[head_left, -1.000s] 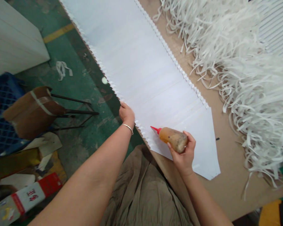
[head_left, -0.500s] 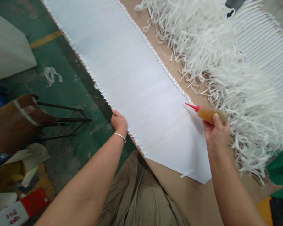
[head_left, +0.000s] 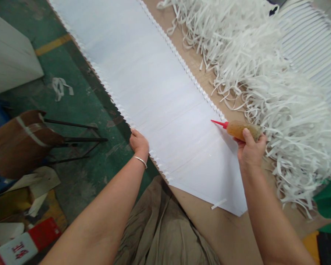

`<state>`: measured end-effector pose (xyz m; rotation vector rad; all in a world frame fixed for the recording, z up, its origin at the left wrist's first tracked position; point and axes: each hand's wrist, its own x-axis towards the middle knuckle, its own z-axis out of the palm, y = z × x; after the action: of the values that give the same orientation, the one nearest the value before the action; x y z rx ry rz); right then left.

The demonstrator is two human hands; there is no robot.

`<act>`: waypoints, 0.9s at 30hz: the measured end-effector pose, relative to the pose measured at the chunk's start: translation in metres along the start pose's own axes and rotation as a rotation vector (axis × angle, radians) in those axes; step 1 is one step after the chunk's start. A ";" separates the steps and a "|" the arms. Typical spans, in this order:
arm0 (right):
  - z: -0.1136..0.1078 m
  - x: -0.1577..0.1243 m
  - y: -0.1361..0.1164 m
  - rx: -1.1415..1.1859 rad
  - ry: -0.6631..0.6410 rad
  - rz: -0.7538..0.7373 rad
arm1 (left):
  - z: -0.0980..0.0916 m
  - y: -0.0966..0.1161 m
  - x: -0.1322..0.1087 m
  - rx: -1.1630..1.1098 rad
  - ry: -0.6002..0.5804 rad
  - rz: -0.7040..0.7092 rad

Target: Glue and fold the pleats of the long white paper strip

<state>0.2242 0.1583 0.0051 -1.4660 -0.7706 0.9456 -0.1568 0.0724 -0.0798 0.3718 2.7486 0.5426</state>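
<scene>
A long row of overlapped white paper sheets runs away from me along the brown table. My right hand is closed around an amber glue bottle; its red nozzle points at the sheets' right, serrated edge. My left hand, a thin bracelet on its wrist, presses down on the left edge of the sheets, fingers curled over the table edge. A small loose white strip lies on the nearest sheet.
A big heap of white paper strips covers the table's right side, with stacked white sheets behind it. Left of the table lie green floor, a brown stool, a white block and boxes.
My right hand carried the glue bottle from the near left part of the sheets across to their right edge, then slightly farther up along it. The left hand stayed on the left edge.
</scene>
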 end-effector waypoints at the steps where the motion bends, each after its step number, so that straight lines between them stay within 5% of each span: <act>1: 0.000 -0.005 -0.002 0.000 -0.012 0.004 | 0.001 -0.001 0.000 -0.005 -0.001 -0.002; 16: 0.011 -0.105 -0.005 -0.093 -0.143 0.077 | 0.004 -0.004 0.001 -0.038 -0.020 -0.002; 27: 0.016 -0.181 0.001 -0.344 -0.285 -0.016 | 0.003 -0.003 0.000 -0.059 -0.055 -0.022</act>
<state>0.1276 0.0057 0.0266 -1.6342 -1.1988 1.0613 -0.1562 0.0702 -0.0839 0.3370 2.6741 0.5967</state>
